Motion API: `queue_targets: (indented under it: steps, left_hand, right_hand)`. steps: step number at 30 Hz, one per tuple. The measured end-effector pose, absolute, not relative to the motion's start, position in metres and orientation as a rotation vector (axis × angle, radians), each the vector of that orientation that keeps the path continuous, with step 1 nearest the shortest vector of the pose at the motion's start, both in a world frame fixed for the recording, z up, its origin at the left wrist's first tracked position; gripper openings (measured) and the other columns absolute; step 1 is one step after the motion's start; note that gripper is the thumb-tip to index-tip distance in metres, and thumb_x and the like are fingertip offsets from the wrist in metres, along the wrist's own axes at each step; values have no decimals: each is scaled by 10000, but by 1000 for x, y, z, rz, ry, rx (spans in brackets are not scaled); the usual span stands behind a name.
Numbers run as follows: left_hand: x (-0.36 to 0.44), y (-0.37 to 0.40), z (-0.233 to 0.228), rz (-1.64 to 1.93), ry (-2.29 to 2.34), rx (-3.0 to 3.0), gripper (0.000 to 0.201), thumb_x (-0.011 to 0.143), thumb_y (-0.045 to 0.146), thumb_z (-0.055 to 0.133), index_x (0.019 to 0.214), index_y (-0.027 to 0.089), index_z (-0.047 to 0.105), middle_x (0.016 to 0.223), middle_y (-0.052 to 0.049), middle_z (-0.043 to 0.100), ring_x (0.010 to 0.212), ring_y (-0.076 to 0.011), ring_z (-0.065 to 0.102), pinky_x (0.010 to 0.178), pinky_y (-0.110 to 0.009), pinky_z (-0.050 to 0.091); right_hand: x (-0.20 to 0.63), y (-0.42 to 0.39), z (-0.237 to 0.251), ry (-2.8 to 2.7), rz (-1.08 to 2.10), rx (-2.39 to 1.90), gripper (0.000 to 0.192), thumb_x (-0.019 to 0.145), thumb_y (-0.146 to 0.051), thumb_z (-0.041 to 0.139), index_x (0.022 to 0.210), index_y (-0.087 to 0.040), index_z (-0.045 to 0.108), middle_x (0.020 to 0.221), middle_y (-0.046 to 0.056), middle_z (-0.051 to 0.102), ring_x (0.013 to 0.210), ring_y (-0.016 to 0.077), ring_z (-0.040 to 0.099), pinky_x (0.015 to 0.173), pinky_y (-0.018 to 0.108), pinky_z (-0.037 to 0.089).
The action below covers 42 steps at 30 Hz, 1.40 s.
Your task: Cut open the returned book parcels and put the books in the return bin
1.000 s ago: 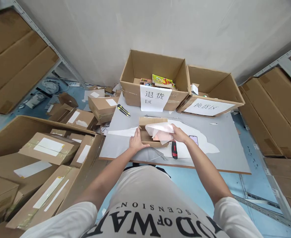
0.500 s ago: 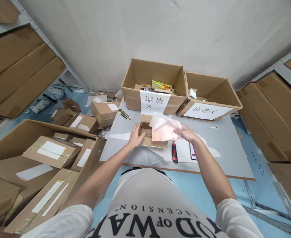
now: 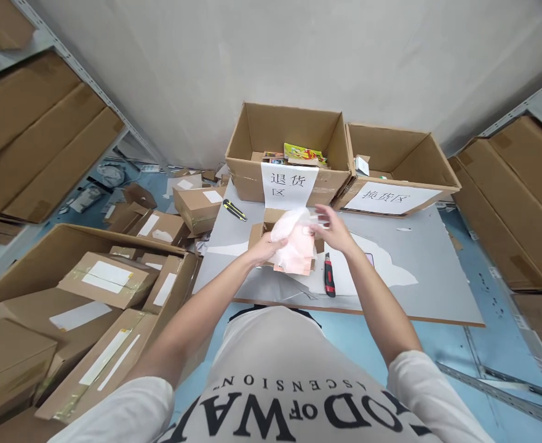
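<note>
My left hand (image 3: 265, 248) is closed on the left side of a pink, flat item in thin, whitish wrapping (image 3: 293, 246). It hangs above a small open cardboard box (image 3: 256, 234), covering most of it. At the item's upper right, my right hand (image 3: 333, 231) pinches an edge of the wrapping between thumb and fingers. What lies under the wrapping is hard to make out. A red and black box cutter (image 3: 329, 277) rests on the table just right of the small box. A phone (image 3: 370, 259) lies partly hidden behind my right forearm.
Two large cardboard boxes with paper signs stand at the table's back; the left box (image 3: 243, 175) holds books, the right box (image 3: 450, 184) small items. A yellow and black cutter (image 3: 234, 210) lies at the table's left. A big carton (image 3: 63, 234) of parcels stands beside the table (image 3: 437, 271).
My left hand has left the small box's edge and taken hold of the wrapped pink item. The item has moved slightly left and nearer; my right hand has shifted up to the wrapping's edge.
</note>
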<state>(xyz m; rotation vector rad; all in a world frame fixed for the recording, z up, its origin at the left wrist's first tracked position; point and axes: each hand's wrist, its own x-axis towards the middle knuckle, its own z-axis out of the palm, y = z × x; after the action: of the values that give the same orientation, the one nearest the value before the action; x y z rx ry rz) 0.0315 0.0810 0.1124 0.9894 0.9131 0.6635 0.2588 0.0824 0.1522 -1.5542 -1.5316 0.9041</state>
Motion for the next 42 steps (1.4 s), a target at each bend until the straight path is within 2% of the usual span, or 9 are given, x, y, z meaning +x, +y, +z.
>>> queue_targets:
  steps: [3,7,17,26,31,34,37,40,42]
  left_hand:
    - [25,74,97,748,932,825,601,611,436,789,1103,130,630,1100,-129,677,1046,-284,616,925,-459,462]
    - [26,65,89,811,932,676,622,606,410,802,1136,148,609,1190,-122,639,1100,-277,594,951,-440,464]
    - [34,53,83,793,866,595,508,699,403,742,1115,142,613,1154,-122,657,1073,-262,617,937,-424,490]
    - [9,86,60,934,1158,812,517,656,425,716,1052,105,627,1036,-117,694,954,-248,650,872,-385,497]
    - [-3,114,51,828,1486,1301,561,707,337,657,1203,109,530,1121,-140,648,1062,-294,597,928,-429,450]
    - [-3,120,50,630,1586,1718,837,635,291,737,1363,114,362,1324,-190,504,1246,-338,454,1030,-442,358]
    - [-1,116,59,635,1663,1892,1097,601,349,782,1453,98,138,1502,-228,214,1397,-340,190,1117,-447,222]
    - [1,99,83,888,1732,1843,1129,649,448,741,1467,89,50,1537,-223,11,1416,-347,-51,1131,-531,72]
    - [6,79,104,1142,1578,1766,1053,692,462,707,1473,124,87,1546,-188,-23,1416,-335,-70,1136,-527,46]
  right_hand:
    - [251,45,132,-1279,709,-1577,293,836,-363,498,1056,-185,575,989,90,633,902,199,587,816,342,483]
    - [224,2,102,-1214,1037,-1517,357,753,-391,617,1052,-205,555,946,62,634,748,161,590,697,307,512]
    - [208,-25,82,-734,1513,-1326,480,715,-529,655,1075,-239,524,995,35,685,836,197,678,703,349,581]
    - [230,-41,71,-596,1369,-1381,442,695,-493,693,1031,-251,537,969,22,694,777,187,689,674,346,593]
    - [243,-47,68,-568,1332,-1362,416,709,-477,691,1029,-261,537,1013,22,679,757,174,686,650,335,602]
    - [244,-49,67,-532,1317,-1352,404,709,-461,699,1021,-259,541,1003,19,679,744,163,684,637,312,605]
    - [240,-47,70,-535,1317,-1342,424,703,-462,705,1035,-251,548,982,25,686,734,166,685,643,319,612]
    - [232,-41,79,-566,1255,-1308,476,700,-464,705,1081,-224,553,981,31,689,782,174,686,681,341,617]
    - [225,-36,87,-623,1150,-1299,489,729,-457,677,1125,-198,555,1013,45,686,849,189,682,709,363,614]
